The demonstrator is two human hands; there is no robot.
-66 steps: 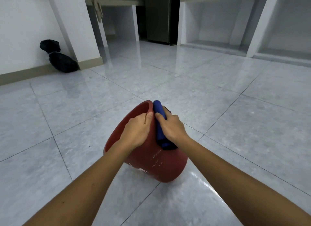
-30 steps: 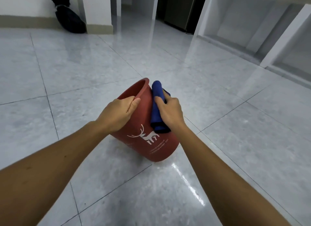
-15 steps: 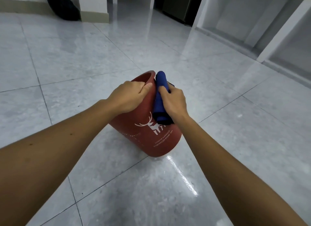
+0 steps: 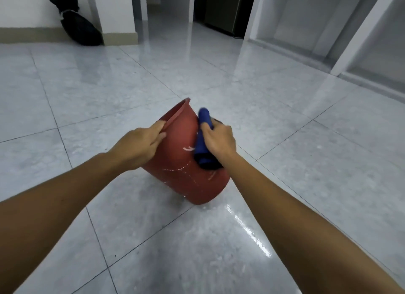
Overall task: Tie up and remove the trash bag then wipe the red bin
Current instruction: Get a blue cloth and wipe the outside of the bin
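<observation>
The red bin (image 4: 182, 162) leans over on the tiled floor, its mouth turned up and to the left, white print blurred on its side. My left hand (image 4: 140, 144) grips the rim on the near left side. A folded blue cloth (image 4: 203, 138) is pressed against the bin's outer wall under my right hand (image 4: 219, 140), which is closed on it. The tied black trash bag (image 4: 76, 24) lies far off against the wall at the upper left.
Glossy grey floor tiles (image 4: 285, 206) spread all round the bin. A white pillar (image 4: 116, 13) stands beside the bag. White open cabinet bays (image 4: 328, 30) run along the right, with a dark appliance (image 4: 223, 8) behind.
The bin has turned in my hands, so the deer print has slid round and blurred. My left hand has shifted along the rim. My right hand and the cloth have moved across the side.
</observation>
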